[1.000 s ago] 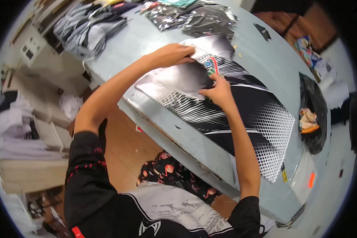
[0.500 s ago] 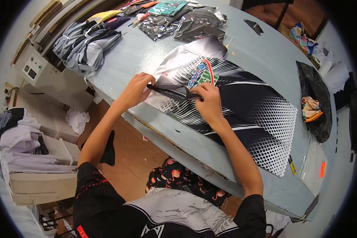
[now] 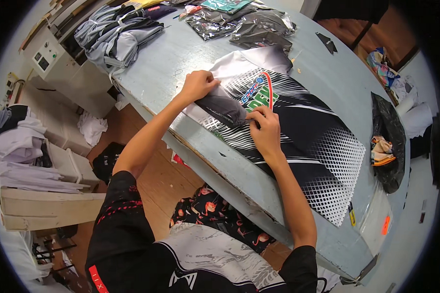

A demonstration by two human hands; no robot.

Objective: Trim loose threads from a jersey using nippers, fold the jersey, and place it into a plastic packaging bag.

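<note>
A folded sports jersey point(image 3: 322, 122), black and white with a bright printed logo, lies across the pale table. Its dark grey sleeve point(image 3: 225, 111) is folded over the near left side of the body. My left hand point(image 3: 198, 86) is closed, its fingertips pinching the jersey's light fabric at the upper end of that sleeve. With thumb and fingers bent, my right hand point(image 3: 266, 131) pinches the sleeve's other end, just below the logo. The fabric right under the fingertips is partly hidden.
Bagged garments point(image 3: 261, 29) and a bundle of tied grey clothes point(image 3: 120, 36) sit along the table's far side. A black plastic bag point(image 3: 388, 146) and a yellow cutter point(image 3: 352, 215) lie to the right. The table's worn near edge point(image 3: 220, 176) runs diagonally below my hands.
My left hand has moved away from the sleeve's left end, up and right onto the lighter fabric. The sleeve, stretched narrow between both hands before, now lies wider and flatter. The view has shifted slightly.
</note>
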